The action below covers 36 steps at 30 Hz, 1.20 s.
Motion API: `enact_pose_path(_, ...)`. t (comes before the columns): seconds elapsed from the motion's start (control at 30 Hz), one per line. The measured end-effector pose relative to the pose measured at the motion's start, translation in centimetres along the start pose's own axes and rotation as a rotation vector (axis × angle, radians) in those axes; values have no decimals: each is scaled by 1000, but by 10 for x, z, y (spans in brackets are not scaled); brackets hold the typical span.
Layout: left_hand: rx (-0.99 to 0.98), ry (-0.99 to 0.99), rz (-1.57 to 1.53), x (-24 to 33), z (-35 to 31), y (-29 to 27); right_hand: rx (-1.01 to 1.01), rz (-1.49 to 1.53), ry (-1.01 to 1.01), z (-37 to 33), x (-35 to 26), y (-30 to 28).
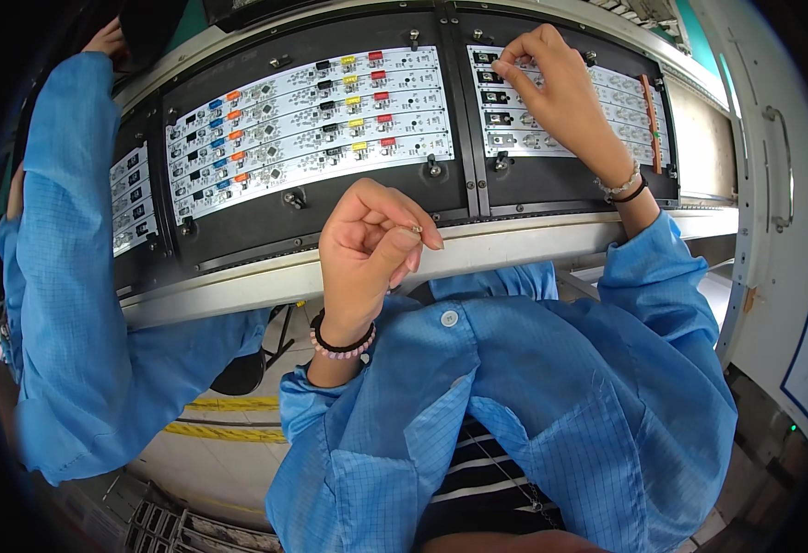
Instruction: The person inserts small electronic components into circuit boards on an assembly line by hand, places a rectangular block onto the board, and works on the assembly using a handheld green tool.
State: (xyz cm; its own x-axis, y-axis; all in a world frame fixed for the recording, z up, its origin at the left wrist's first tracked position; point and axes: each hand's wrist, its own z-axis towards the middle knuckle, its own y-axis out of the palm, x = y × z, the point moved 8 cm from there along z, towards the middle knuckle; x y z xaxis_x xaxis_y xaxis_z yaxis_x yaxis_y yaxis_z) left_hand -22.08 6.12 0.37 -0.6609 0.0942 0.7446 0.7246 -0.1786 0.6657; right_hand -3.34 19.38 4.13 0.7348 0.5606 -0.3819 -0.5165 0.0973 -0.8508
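Observation:
My left hand (363, 241) is raised in front of the black carrier frame's near edge. Its thumb and fingertips pinch a tiny metallic component (417, 229), too small to name. Over the right-hand circuit board panel (551, 140), my right hand (559, 100) reaches down with thumb and forefinger brought together. Those fingertips are at the column of black connectors (495, 98) along the board's left side, close to the upper ones. Whatever they hold, if anything, is hidden.
A larger white board panel (302, 131) with rows of coloured connectors fills the middle black frame (330, 189). Clamp knobs (434, 166) stand up around the boards. A metal rail (477, 247) runs along the front. On the left, another person's blue sleeve (72, 230) extends over the line.

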Motion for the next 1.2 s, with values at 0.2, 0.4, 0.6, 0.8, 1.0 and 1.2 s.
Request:
enact_pose_path(0.2,-6,5,10,2,1,2,14,-4,11,0,0,1)
enact_pose_path(0.4,-1,9,13,4,1,2,14,-28,15,-2,1,-3)
enact_pose_path(0.6,5,-7,8,5,0,1,42,-135,-49,-6,-7,-2)
enact_pose_path(0.8,29,-12,28,7,-2,-2,36,-205,-79,-8,-17,-8)
enact_pose_path(1.0,89,-46,28,5,10,0,22,93,-83,-1,-64,-41)
enact_pose_path(1.2,74,-185,-11,0,18,12,-214,616,-136,-17,-110,-17)
